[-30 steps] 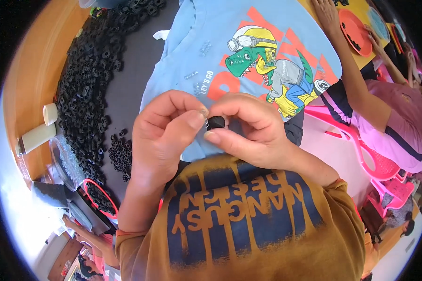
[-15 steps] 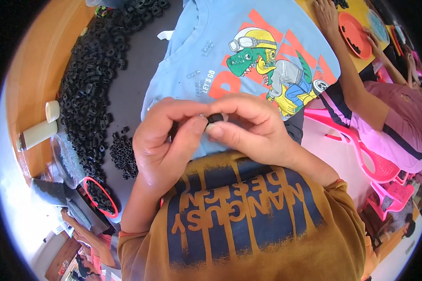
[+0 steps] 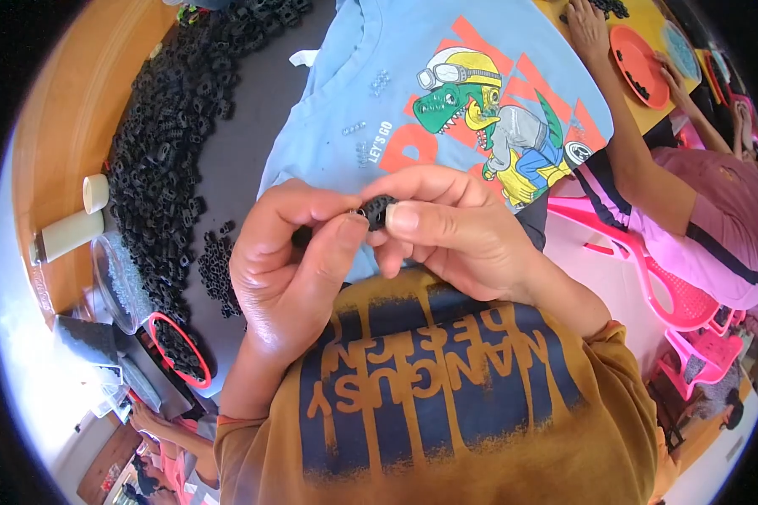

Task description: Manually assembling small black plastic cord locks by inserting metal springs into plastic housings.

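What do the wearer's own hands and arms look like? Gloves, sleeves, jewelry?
Left hand and right hand: bare, no gloves, rings or watch visible. Forearms uncovered below the sleeves, which are mustard-brown; a thin reddish-orange edge shows at the left cuff. The matching top has a dark blue printed block with brown lettering.

A dark table (image 3: pixel 248 143) lies beside a band of brown wood (image 3: pixel 63 143) at the left, a yellow table (image 3: pixel 647 117) shows at the upper right, two pink chairs (image 3: pixel 684 290) sit lower beside pale floor (image 3: pixel 598 278), and white light (image 3: pixel 46 379) glares at the lower left.
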### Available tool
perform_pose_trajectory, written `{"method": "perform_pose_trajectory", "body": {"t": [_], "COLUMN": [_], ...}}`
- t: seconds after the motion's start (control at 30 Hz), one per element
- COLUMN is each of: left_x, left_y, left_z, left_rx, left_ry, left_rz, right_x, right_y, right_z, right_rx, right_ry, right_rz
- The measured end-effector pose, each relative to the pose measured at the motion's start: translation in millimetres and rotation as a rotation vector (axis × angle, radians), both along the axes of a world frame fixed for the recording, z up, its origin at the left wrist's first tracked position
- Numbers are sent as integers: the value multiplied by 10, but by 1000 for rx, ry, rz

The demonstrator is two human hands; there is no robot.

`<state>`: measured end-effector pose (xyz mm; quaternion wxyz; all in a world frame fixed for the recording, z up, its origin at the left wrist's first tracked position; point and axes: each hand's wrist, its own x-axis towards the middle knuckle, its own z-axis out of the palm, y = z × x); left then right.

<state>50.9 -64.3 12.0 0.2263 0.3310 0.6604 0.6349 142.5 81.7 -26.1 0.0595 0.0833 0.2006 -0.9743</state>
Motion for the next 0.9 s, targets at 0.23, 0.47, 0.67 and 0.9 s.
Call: {"method": "perform_pose_trajectory", "body": {"t": [0.23,0.47,0.67,0.9], "left_x": [-40,-93,-79,-36], "left_y": [-12,12,-46,-8], "left_z": [-22,20,56,104], "left_rx": [-77,-138,-208,-172], "left_ry": [384,564,464,-284], "left_rz": [23,-25,-62,11], "right_x": [-1,25,-14,24], "right_y": [-45,-67,-112,-3], "right_z": [21,-49,-136,-104], "right_rx": [134,711,669,728], "right_ry": [42,186,196,167], "right_rz": [-30,-119,-198,-16]}}
